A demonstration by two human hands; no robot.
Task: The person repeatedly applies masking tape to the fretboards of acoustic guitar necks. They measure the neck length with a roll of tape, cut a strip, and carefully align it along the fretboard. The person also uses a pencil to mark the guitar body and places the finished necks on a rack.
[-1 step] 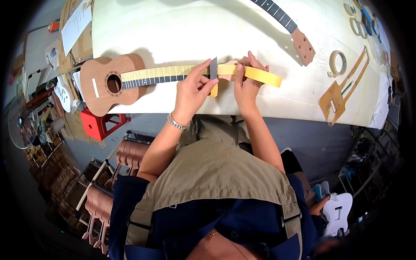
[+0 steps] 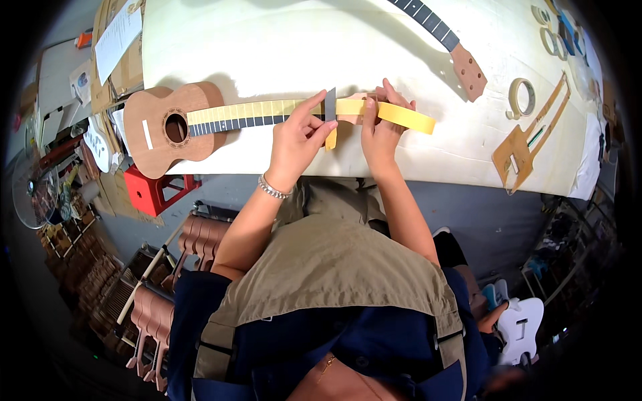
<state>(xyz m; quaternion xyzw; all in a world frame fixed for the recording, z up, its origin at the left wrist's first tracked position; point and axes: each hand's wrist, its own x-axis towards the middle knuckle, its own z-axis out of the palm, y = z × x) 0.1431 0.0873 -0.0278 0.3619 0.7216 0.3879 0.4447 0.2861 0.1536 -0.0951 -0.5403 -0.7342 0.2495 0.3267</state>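
A small brown ukulele lies on the table with its neck toward my right. Yellow masking tape covers the far half of its dark fretboard. My left hand pinches a flat grey blade-like strip between thumb and forefinger, across the tape near the neck's head end. A short yellow tape piece hangs below the strip. My right hand grips a roll of yellow tape, its band running on from the strip. The fingers and tape partly hide the headstock.
Another neck with a brown headstock lies at the back. At the right are a tan tape roll and a wooden frame-like tool. A red stool stands below the left edge. Behind me hang several brown necks; a person's hand holds a white guitar body.
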